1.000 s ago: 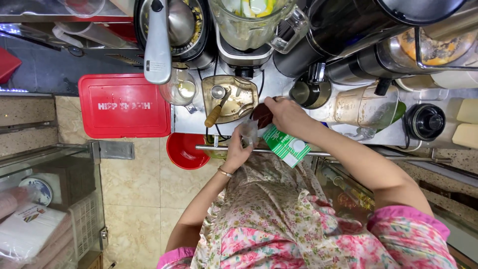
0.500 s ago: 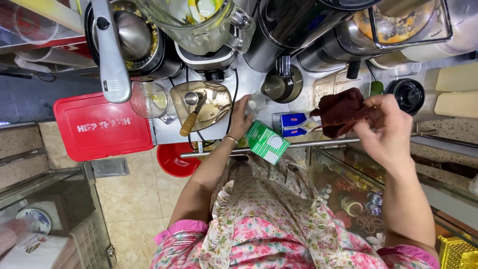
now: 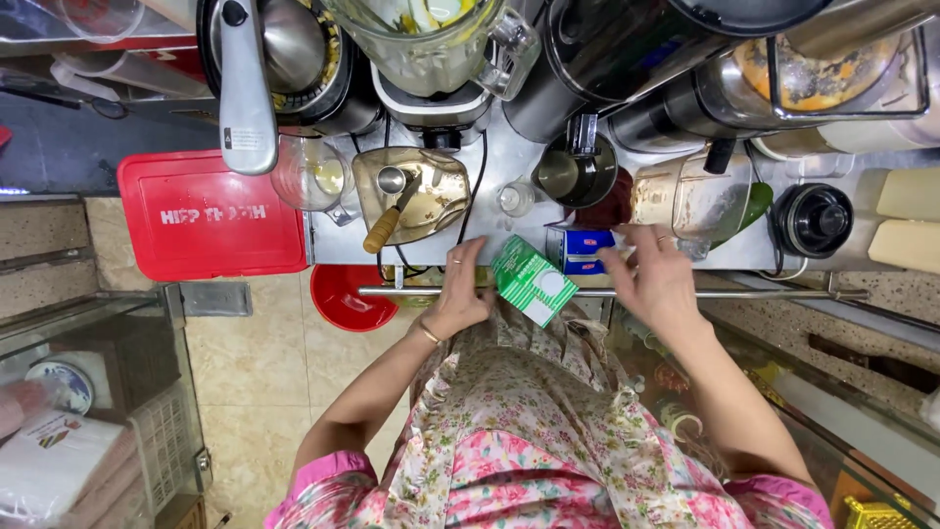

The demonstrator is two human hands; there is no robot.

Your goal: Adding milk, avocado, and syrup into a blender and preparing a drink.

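- Left hand (image 3: 460,294) grips the green-and-white cardboard carton (image 3: 530,279) by its left side, fingers wrapped around it; a ring and a thin bracelet show on that hand.
- The carton sits tilted at the near edge of the steel counter (image 3: 338,245), just above the thin metal rail (image 3: 744,292), partly overhanging toward the person's floral apron (image 3: 529,411).
- Right hand (image 3: 654,279) lies loosely spread, fingers extended, fingertips touching or just beside the small blue-and-white box (image 3: 580,250); whether it grasps the box I cannot tell.
- Far of the left hand: a clear plastic blender jug with a wooden-handled tool inside (image 3: 406,196), and a small clear glass (image 3: 311,174) to its left.
- Further right: a dark metal cup (image 3: 576,171), a cloudy plastic container (image 3: 685,196), a black round lid (image 3: 811,217).
- Left of the counter, lower down: a red rectangular plastic lid (image 3: 211,216); a red bowl (image 3: 343,294) sits below the rail.
- Risk, judged: the carton is held one-handed, tilted over the edge; a slack grip could drop it onto the apron or floor, spilling if it is open.
- Risk, judged: the counter is crowded; a sweeping elbow or wrist could knock the glass or tip the jug's tool out.
- Black cords trail near the left hand and could snag.
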